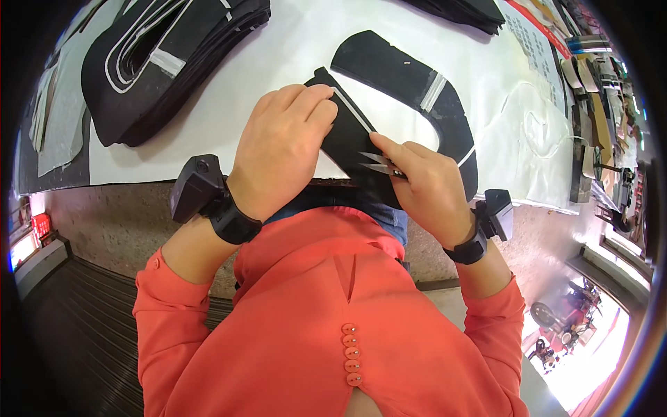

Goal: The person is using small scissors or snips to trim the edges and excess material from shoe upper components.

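Observation:
A black U-shaped piece of sheet material [399,61] lies near the table's front edge, with one arm of the U under my hands. A thin white strip [354,110] runs along that arm's edge. My left hand [281,142] is closed at the arm's far end, its fingertips pinching the edge by the strip. My right hand [427,181] presses a fingertip on the strip's nearer part. Held in the same hand are small scissors [379,164], their two pointed blades apart and directed left over the black material. The handles are mostly hidden by my fingers.
A thick stack of similar black curved pieces [111,115] with white lines sits at the left on the white-covered table [278,55]. More black pieces [462,12] lie at the far edge. A loose white cord [504,115] curls at the right, near piled materials [597,104].

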Motion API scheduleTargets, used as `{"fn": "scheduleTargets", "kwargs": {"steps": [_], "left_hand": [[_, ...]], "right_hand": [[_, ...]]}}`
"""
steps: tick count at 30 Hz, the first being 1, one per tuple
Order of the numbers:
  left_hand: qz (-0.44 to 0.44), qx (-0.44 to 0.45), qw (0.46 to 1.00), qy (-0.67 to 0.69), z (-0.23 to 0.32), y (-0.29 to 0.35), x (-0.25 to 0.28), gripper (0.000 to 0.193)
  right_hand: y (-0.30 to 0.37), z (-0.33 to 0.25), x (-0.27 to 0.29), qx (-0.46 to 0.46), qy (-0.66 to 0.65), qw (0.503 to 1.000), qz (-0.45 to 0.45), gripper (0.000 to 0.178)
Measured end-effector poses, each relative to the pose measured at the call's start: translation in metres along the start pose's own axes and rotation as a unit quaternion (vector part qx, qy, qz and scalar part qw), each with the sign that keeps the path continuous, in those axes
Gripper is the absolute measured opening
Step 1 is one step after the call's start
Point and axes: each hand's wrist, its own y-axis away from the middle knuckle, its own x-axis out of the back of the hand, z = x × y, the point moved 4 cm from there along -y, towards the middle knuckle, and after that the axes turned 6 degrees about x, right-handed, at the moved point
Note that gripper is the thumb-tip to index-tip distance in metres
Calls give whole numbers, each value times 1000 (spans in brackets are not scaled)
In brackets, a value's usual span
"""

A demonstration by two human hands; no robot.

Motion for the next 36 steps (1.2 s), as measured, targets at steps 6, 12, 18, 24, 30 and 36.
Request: {"fn": "scheduleTargets", "kwargs": {"steps": [6,12,18,24,30,36], "left_hand": [[-25,4,1000,-11,-1,-1,2,38],[-38,-15,998,-37,-1,-6,8,42],[-76,-38,994,-70,2,-1,6,43],[-71,2,992,-105,12,18,9,42],[3,15,996,86,21,16,-2,33],[-50,2,998,49,34,24,-8,26]], "right_hand": [[-9,-3,5,-13,37,997,-71,39],[-7,-6,4,-101,-35,991,-77,31],[3,-5,9,-168,-57,981,-72,35],[4,9,19,-90,-8,992,-83,31],[-10,11,15,5,14,997,-81,28],[0,35,26,-206,-200,957,-30,24]]}}
